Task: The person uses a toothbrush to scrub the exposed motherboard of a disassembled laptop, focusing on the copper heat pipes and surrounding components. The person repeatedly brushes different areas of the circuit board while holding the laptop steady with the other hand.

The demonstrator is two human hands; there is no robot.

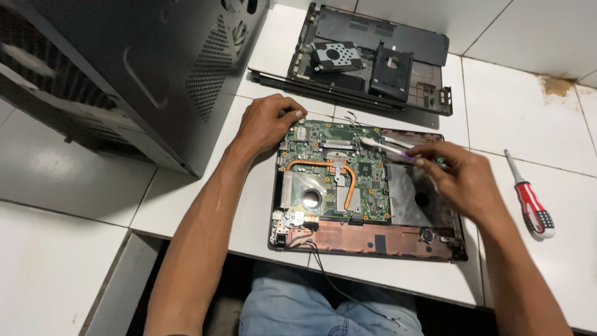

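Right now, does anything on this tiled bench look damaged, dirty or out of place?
Yes. A brown, rust-like stain marks the white tile at the far right corner. A thin black cable trails from the opened laptop base over the bench edge. The red-handled screwdriver lies loose beside it. The motherboard shows no visible damage.

Worktop (522, 106): glossy white ceramic tile, smooth, grout lines dull, a rusty stain far right. Open laptop base (373, 239): matt brownish plastic shell, scuffed. Inside it a green circuit board (323, 165) with a lacquered sheen, a copper heat pipe (351, 180), bright and smooth, and a crinkled silvery foil patch (404, 193). Brush (388, 148) in the right hand (463, 180): pale plastic handle (bristles too blurred to tell). Screwdriver (528, 196): shiny metal shaft, glossy red plastic grip with black rubbery ribs. Computer case (124, 68), far left: matt dark grey painted metal, perforated. Bottom cover (379, 53), far: matt black plastic. Jeans (298, 305): faded blue denim cloth.
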